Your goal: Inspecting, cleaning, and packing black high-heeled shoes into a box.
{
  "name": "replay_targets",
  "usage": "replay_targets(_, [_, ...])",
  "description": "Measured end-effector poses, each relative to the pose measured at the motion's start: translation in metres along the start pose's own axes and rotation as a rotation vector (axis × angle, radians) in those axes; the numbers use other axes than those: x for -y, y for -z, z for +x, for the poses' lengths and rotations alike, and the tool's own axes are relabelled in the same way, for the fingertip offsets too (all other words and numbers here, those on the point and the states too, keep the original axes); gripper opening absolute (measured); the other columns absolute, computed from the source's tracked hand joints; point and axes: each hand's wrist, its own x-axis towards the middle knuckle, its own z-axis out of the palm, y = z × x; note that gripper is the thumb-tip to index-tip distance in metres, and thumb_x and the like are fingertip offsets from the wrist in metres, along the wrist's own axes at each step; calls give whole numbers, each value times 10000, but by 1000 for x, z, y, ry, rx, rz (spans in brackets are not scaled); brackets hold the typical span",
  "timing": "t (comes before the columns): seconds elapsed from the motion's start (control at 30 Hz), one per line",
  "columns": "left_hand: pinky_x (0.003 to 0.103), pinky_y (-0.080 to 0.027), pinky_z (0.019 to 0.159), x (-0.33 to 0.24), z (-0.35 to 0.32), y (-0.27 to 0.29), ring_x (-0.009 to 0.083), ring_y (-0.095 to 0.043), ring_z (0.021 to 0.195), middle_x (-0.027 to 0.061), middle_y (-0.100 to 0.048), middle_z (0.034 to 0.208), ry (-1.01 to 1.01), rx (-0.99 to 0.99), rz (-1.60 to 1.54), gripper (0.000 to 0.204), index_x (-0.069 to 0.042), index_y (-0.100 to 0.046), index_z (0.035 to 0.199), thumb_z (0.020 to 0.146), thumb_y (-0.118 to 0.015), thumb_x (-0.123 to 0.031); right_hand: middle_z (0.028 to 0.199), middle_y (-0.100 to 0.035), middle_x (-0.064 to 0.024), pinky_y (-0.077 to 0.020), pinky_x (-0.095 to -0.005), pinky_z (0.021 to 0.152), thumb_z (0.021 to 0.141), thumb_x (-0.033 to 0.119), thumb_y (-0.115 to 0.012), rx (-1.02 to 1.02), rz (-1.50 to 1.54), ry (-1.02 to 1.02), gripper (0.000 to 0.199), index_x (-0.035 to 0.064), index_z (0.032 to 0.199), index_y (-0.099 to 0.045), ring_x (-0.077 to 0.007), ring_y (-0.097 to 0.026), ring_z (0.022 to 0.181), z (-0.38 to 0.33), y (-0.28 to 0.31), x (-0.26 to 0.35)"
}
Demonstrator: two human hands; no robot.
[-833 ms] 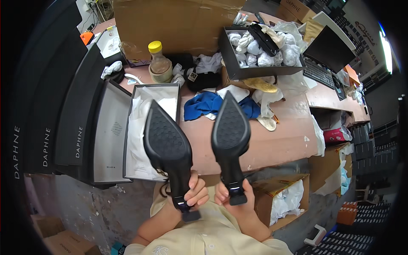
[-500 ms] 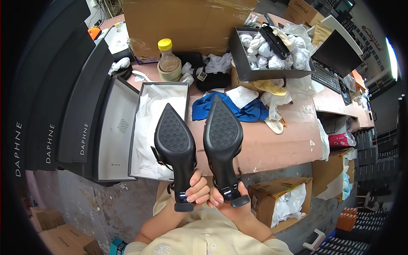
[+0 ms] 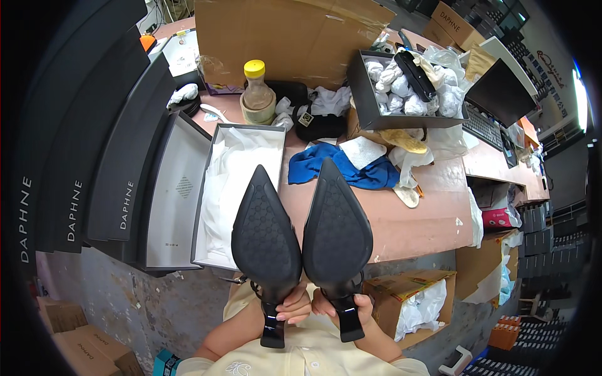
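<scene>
Left hand [image 3: 293, 308] clasping left black pump [image 3: 266, 241] — right hand [image 3: 351, 307] clasping right black pump [image 3: 337, 233], soles up, side by side, touching. Beyond the pumps: open shoebox [image 3: 210, 207] with white tissue; farther, blue cloth [image 3: 342, 169]; farthest, yellow-capped bottle [image 3: 256, 94].

Brown worktable [image 3: 414, 225], open shoebox [image 3: 213, 250], blue cloth [image 3: 326, 166], bottle [image 3: 257, 94]
</scene>
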Motion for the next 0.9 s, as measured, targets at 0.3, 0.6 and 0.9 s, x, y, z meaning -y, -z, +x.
replay_targets(0.3, [305, -466, 665, 4, -8, -2, 160, -534, 540, 21, -470, 584, 24, 15, 9, 379, -31, -530, 800, 852, -579, -403, 640, -460, -36, -335, -304, 668, 744, 535, -450, -16, -16, -48, 626, -4, 1059, -488, -163, -414, 635, 1, -3, 1])
replay_targets(0.6, [300, -471, 669, 5, -15, -5, 153, -533, 535, 14, -468, 583, 7, 21, 85, 421, -36, -532, 801, 807, -636, -444, 622, -432, -7, -347, -289, 667, 704, 519, -542, -34, 0, -2, 609, 51, 1095, -522, -133, -399, 602, 3, -3, 2])
replay_targets(0.9, [318, -485, 724, 6, -23, -21, 168, -577, 622, 30, -504, 616, -54, -18, 74, 290, -13, -504, 815, 939, -480, -275, 710, -548, -108, -431, -280, 559, 735, 335, -592, -439, -636, 444, 612, -98, 1157, -499, -159, -515, 626, 8, 12, 42])
